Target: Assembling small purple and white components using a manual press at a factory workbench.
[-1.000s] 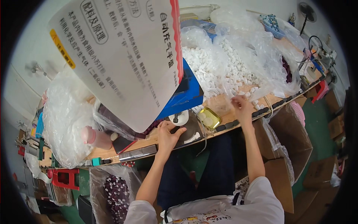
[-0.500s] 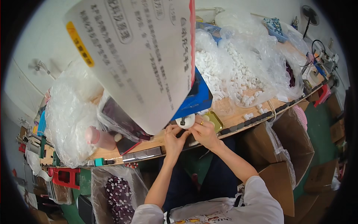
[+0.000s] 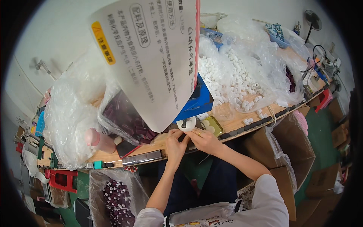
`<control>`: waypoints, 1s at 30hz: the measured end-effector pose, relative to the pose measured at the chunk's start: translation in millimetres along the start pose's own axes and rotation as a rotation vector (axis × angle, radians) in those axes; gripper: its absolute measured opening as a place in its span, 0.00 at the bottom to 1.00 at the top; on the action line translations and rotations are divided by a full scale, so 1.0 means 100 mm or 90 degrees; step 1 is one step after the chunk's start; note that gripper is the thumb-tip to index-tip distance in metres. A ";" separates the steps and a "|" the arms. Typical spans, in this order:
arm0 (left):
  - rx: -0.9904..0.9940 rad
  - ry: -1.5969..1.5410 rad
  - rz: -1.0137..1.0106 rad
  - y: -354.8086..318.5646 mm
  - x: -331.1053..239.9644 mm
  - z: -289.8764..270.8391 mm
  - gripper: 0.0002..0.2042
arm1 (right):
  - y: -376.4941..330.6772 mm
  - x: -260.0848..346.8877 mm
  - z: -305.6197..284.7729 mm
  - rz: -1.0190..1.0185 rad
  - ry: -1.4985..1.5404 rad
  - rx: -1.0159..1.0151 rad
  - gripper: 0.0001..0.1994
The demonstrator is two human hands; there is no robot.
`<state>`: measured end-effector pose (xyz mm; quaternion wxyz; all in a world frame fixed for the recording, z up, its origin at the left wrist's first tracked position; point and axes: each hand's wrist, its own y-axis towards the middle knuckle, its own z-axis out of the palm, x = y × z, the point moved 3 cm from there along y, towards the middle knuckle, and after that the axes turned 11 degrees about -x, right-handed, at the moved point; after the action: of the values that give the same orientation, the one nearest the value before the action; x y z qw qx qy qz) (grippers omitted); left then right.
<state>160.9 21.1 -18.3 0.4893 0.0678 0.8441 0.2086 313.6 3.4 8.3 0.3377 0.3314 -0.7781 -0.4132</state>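
My left hand (image 3: 176, 146) and my right hand (image 3: 205, 140) are close together at the table's front edge, both with bent, closed fingers. Whatever their fingertips pinch is too small or hidden to make out. Just above them is a white round part (image 3: 186, 124) with a dark piece on its front, at the lower end of a blue machine (image 3: 200, 102). A printed white sheet (image 3: 151, 72) covers much of that machine. Right of the fingers lies a yellow-green tray (image 3: 215, 126) with pale round pieces.
White caps (image 3: 242, 75) spill from clear bags at the back right. Dark purple pieces (image 3: 124, 117) fill a bag at the left, near a pink bottle (image 3: 99, 140). Below the table, a lined box (image 3: 115, 196) holds purple-and-white pieces; cardboard boxes (image 3: 291, 151) stand at the right.
My right hand has dropped from beside the white round part to just below it, nearer my left hand. The view has shifted slightly, and the sheet appears farther right.
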 end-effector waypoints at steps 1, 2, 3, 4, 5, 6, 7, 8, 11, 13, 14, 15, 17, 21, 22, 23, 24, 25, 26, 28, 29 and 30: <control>-0.009 -0.027 0.016 -0.02 -0.06 -0.02 0.19 | 0.01 -0.02 -0.02 -0.004 0.001 -0.002 0.24; -0.019 -0.053 0.034 -0.03 -0.14 -0.05 0.24 | 0.00 -0.13 -0.11 0.086 0.002 -0.033 0.22; 0.013 -0.073 -0.015 -0.08 -0.18 -0.13 0.30 | -0.02 -0.25 -0.19 0.177 0.006 -0.063 0.20; -0.023 -0.145 -0.020 -0.16 -0.11 -0.15 0.33 | 0.03 -0.46 -0.29 0.228 -0.046 -0.120 0.17; -0.059 -0.216 -0.026 -0.20 -0.03 -0.16 0.35 | 0.13 -0.74 -0.38 0.279 -0.098 -0.177 0.14; -0.060 -0.212 -0.030 -0.22 -0.06 -0.20 0.35 | 0.26 -0.91 -0.43 0.294 -0.178 -0.156 0.12; -0.052 -0.180 -0.036 -0.23 -0.10 -0.25 0.33 | 0.35 -1.05 -0.48 0.309 -0.261 -0.134 0.09; -0.042 -0.149 -0.043 -0.25 -0.12 -0.28 0.31 | 0.31 -1.20 -0.51 0.313 -0.260 -0.132 0.09; -0.041 -0.008 0.093 -0.23 -0.16 -0.24 0.29 | 0.22 -1.59 -0.35 0.402 -0.267 0.046 0.08; -0.085 -0.008 0.104 -0.14 -0.20 -0.15 0.22 | 0.15 -1.53 -0.31 0.391 -0.269 0.079 0.10; -0.065 -0.047 0.085 -0.08 -0.18 -0.08 0.19 | 0.07 -1.57 -0.35 0.381 -0.262 0.083 0.10; -0.044 -0.088 0.066 -0.02 -0.15 -0.04 0.16 | -0.01 -1.64 -0.41 0.375 -0.279 0.106 0.10; -0.091 -0.062 0.158 0.05 -0.09 -0.02 0.12 | -0.05 -1.64 -0.47 0.362 -0.294 0.128 0.11; -0.093 -0.076 0.163 -0.03 -0.10 0.03 0.15 | -0.30 -1.63 -0.70 0.366 -0.432 0.142 0.10; -0.097 -0.105 0.127 -0.03 -0.10 0.03 0.14 | -0.26 -1.61 -0.69 0.350 -0.438 0.130 0.10; -0.100 -0.135 0.092 -0.03 -0.09 0.02 0.14 | -0.24 -1.59 -0.67 0.349 -0.437 0.133 0.10; -0.101 -0.135 0.089 -0.03 -0.10 0.01 0.14 | -0.23 -1.55 -0.67 0.376 -0.377 0.062 0.10; -0.112 -0.153 0.081 -0.03 -0.12 -0.02 0.12 | -0.13 -1.43 -0.65 0.399 -0.314 -0.009 0.10; -0.122 -0.172 0.072 -0.02 -0.14 -0.05 0.11 | -0.03 -1.28 -0.58 0.399 -0.313 -0.006 0.10; -0.120 -0.119 0.063 0.14 -0.20 -0.17 0.10 | 0.10 -0.90 -0.35 0.501 0.077 -0.120 0.09; -0.115 -0.071 0.053 0.16 -0.31 -0.22 0.09 | -0.01 -0.97 -0.20 0.600 0.191 -0.084 0.07; -0.004 -0.066 0.007 0.11 -0.41 -0.33 0.09 | -0.16 -0.93 -0.10 0.630 0.160 -0.033 0.06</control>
<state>152.9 8.8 33.0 0.5313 0.0815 0.8167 0.2099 376.8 66.5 -24.9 0.5921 -0.0380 -0.7846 -0.1797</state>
